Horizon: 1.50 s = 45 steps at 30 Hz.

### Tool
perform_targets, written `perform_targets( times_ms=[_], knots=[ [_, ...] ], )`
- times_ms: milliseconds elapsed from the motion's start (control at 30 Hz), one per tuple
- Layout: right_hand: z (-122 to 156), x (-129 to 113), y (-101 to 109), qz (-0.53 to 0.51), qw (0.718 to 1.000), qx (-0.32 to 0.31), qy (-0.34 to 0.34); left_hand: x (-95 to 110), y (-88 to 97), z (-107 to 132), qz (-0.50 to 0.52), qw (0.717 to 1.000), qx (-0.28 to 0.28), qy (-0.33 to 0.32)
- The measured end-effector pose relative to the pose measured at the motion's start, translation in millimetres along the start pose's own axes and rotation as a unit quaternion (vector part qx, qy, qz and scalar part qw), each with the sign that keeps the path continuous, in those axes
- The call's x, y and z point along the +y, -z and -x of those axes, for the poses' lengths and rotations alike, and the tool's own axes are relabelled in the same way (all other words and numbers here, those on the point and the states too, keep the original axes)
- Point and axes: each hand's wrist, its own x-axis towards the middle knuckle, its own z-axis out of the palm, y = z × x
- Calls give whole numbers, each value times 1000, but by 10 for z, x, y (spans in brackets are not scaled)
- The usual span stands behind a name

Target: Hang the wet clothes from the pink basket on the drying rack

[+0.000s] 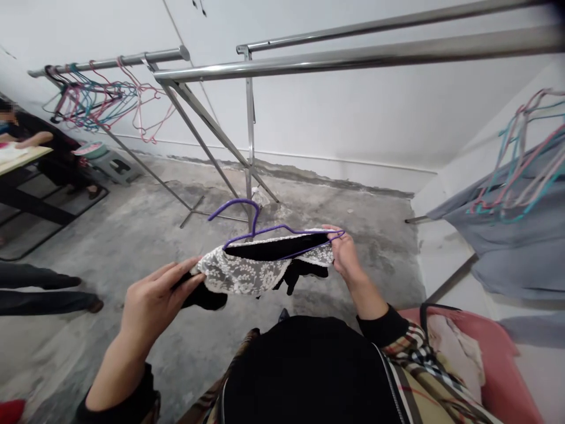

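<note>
A black garment with a white lace collar (251, 272) hangs in front of my body, stretched between my two hands. Inside its neck opening sits a purple hanger (276, 229), its hook pointing up and to the left. My left hand (154, 300) is closed on the garment's left shoulder, fingers pinching the lace and black cloth. With my right hand (346, 256) I grip the garment's other shoulder, where the hanger's right end pokes past the cloth at my fingers. Most of the black part below the collar is hidden or hangs out of sight.
A metal clothes rack (309, 62) stands ahead. Several pink and blue hangers (101, 97) hang on a rail at left, others (521, 159) at right above grey cloth (521, 247). A pink chair (503, 365) holding cloth is at lower right. A person sits by a table (26, 159); another's legs (44, 291) show.
</note>
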Motion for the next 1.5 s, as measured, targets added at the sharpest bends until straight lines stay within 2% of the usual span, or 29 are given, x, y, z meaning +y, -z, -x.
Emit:
perform_targets(
  times_ms=[67,133,233,367,500,667,800,900,1000,1067,1133,1200,1267,1367,1500],
  knots=[
    [-43,-37,2,7,999,32,2,-18,-45,60,15,1000,-13,-2],
    [-67,-80,-11,-13,999,37,-28,-44,-108,121,12,1000,23,5],
    [-78,-131,-32,-75,988,6,-133,-79,-179,186,-18,995,94,34],
    [-80,-170,-21,-143,947,-79,-276,-96,-168,205,-9,992,116,44],
    [-77,-225,-9,-159,928,-131,-311,-103,-98,197,-2,992,106,62],
    [-48,-353,-62,-187,919,-85,-337,-167,-60,245,1,992,106,65],
    [-23,-387,-112,-187,929,-44,-318,-202,-73,291,-35,991,121,37],
    [-27,-341,-137,-148,955,-20,-254,-180,-68,304,-27,994,105,8],
    [-50,-264,-163,-72,983,-13,-169,-120,-45,298,-23,998,52,40],
    [-68,-210,-179,7,995,-5,-96,-60,-47,290,-21,996,-15,85],
    [-82,-165,-186,81,997,-1,-19,9,-85,289,3,990,-72,119],
    [-95,-139,-179,128,991,-3,30,75,-157,302,47,985,-88,139],
    [-105,-140,-159,139,990,-5,36,121,-243,328,95,984,-64,137],
    [-113,-174,-125,94,996,-11,-10,137,-339,373,143,983,-24,117],
    [-95,-211,-91,25,997,-20,-64,94,-382,422,130,984,19,116]
  ],
)
